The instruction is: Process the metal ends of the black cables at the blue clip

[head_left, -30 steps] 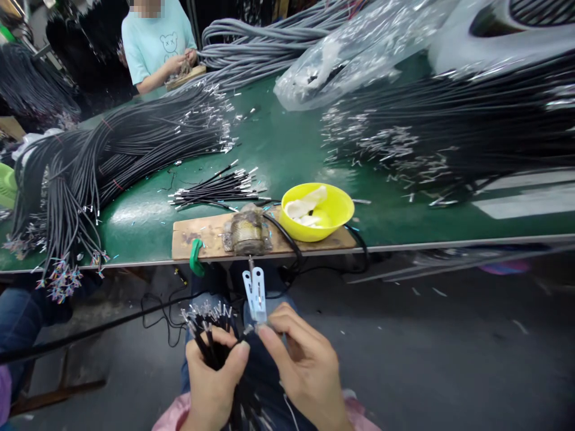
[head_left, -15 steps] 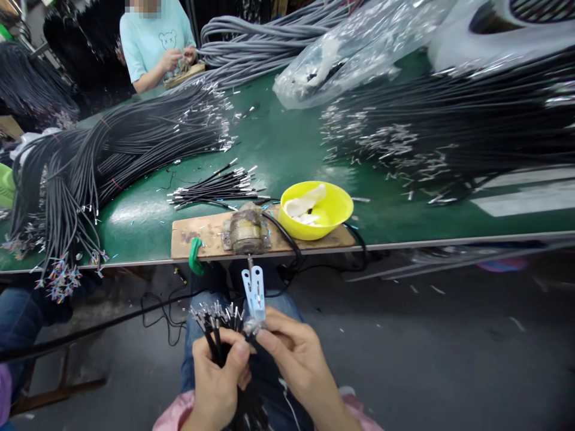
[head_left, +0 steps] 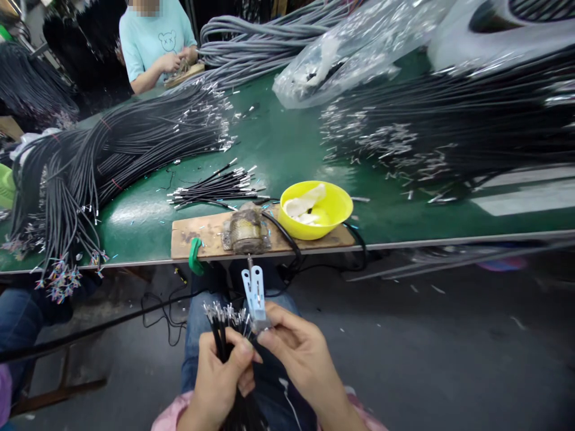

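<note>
My left hand (head_left: 224, 374) is closed around a bundle of thin black cables (head_left: 218, 335), whose silver-wrapped ends fan out above the thumb and forefinger. Just right of those ends, my right hand (head_left: 299, 353) pinches the lower end of a light-blue clothes peg (head_left: 256, 293). A greyish, shiny bit sits at the peg's jaws between my fingertips; what it is I cannot make out. The peg hangs at the shaft of a small motor (head_left: 246, 230), which is fixed on a wooden board (head_left: 197, 230) at the table edge.
A green clamp (head_left: 194, 256) grips the board. On the green table (head_left: 269, 137) are a yellow bowl (head_left: 332, 206) with white pieces, a small pile of short cables (head_left: 220, 188), large black cable bundles (head_left: 494, 120) and a plastic bag (head_left: 350, 60). Opposite sits a person (head_left: 157, 45) in light blue.
My left hand and its cable bundle have shifted slightly right. The right fingers have moved up a little to the peg's jaws, and the cable ends now stand apart from them.
</note>
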The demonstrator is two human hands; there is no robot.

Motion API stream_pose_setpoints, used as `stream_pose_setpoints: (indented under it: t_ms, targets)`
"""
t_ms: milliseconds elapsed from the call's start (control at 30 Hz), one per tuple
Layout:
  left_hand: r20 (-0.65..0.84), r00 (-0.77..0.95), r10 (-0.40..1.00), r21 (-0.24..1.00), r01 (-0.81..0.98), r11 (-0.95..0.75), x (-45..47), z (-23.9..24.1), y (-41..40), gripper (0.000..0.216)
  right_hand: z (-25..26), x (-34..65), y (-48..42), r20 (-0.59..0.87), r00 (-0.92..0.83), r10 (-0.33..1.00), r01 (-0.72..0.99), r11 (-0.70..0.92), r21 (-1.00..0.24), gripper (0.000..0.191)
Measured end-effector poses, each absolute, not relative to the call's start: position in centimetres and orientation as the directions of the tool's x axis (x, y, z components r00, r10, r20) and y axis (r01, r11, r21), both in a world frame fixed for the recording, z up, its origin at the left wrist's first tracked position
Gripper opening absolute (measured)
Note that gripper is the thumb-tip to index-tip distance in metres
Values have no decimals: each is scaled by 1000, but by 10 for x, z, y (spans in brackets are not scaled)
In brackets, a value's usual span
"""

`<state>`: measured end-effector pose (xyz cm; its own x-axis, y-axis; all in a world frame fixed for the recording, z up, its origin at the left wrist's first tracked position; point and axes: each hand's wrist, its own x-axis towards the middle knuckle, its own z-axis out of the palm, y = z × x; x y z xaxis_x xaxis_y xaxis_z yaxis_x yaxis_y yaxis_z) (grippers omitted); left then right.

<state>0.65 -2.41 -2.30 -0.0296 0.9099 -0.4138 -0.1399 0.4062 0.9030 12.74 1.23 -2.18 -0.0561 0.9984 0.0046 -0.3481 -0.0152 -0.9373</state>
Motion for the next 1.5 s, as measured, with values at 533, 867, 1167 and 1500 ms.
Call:
stream_pose_setpoints:
  t_ms: [533, 867, 1167, 1500]
  targets:
    - [-276, -176, 945, 954, 72, 292, 7, -16, -21, 26, -25, 118, 6, 546, 227, 806, 147, 526, -838, 16]
    - [-241, -147, 959, 970, 9, 245, 0, -1, -9, 18, -18, 139, 33, -290, -354, 889, -544, -448, -710, 34]
    - [-97, -182, 978, 989, 93, 116, -3, 0, -15, 14, -21, 135, 30, -228, -226, 947, -477, -311, -822, 43]
    - [155, -269, 951, 975, 199, -103, 7, 4, -5, 7, 4, 111, 57, -334, -206, 920, -724, -373, -581, 40]
